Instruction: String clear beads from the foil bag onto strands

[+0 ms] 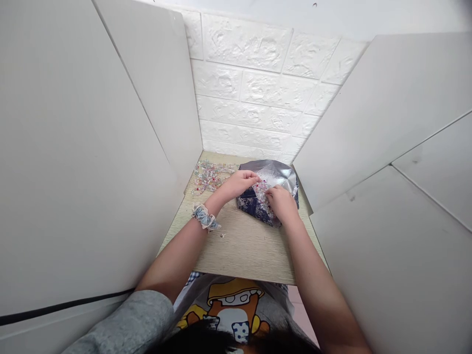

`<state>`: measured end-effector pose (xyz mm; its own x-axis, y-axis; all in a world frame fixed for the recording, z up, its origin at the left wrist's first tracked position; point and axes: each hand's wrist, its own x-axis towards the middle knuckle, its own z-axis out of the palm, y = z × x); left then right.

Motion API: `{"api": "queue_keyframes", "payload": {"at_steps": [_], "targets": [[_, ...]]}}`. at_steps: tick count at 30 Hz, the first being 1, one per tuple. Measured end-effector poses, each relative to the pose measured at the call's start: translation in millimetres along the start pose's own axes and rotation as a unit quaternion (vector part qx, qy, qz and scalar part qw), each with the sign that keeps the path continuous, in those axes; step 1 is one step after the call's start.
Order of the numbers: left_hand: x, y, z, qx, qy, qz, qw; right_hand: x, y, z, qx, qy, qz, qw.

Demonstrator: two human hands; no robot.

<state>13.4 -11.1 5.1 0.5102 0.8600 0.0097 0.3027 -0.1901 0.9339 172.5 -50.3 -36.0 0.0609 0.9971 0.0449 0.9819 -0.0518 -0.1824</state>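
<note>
Pale blue, lace-edged cloth formed the scrunchie (205, 217) on the left wrist. With the tabletop (254, 250) read as a clock, twelve at the white brick-patterned wall (250, 88), the left forearm came in from seven o'clock, its hand (239, 183) palm down and fingers aimed towards two. The right hand (283, 201) reached from five, knuckles up, fingers bent towards ten. Fingertips drew close together on each hand beside the beads (262, 191); whether either pair was clamped on any, I could not tell.

The bag (254, 207) lay at one o'clock, navy with a pale print, its silvery lining exposed at the wide mouth. The beads lay in that mouth, clear and pinkish with dots of red.

There were two hands, one bag, one scrunchie and, at ten to eleven o'clock, one tangle of bead strands (210, 174), too fine to count.
</note>
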Motion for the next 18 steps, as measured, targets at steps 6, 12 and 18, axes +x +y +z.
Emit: {"api": "queue_keyframes", "payload": {"at_steps": [6,12,18], "targets": [[4.9,-7.0,2.0,0.005,-0.004,0.029,1.0,2.8,0.5,4.5,-0.024,0.005,-0.006,1.0],[3.3,-6.5,2.7,0.034,-0.016,0.03,0.999,2.9,-0.7,6.9,-0.017,0.013,-0.033,0.999],[5.0,-8.9,2.0,0.038,0.003,0.031,0.999,2.9,-0.4,5.4,0.09,0.063,-0.053,0.993]]}}
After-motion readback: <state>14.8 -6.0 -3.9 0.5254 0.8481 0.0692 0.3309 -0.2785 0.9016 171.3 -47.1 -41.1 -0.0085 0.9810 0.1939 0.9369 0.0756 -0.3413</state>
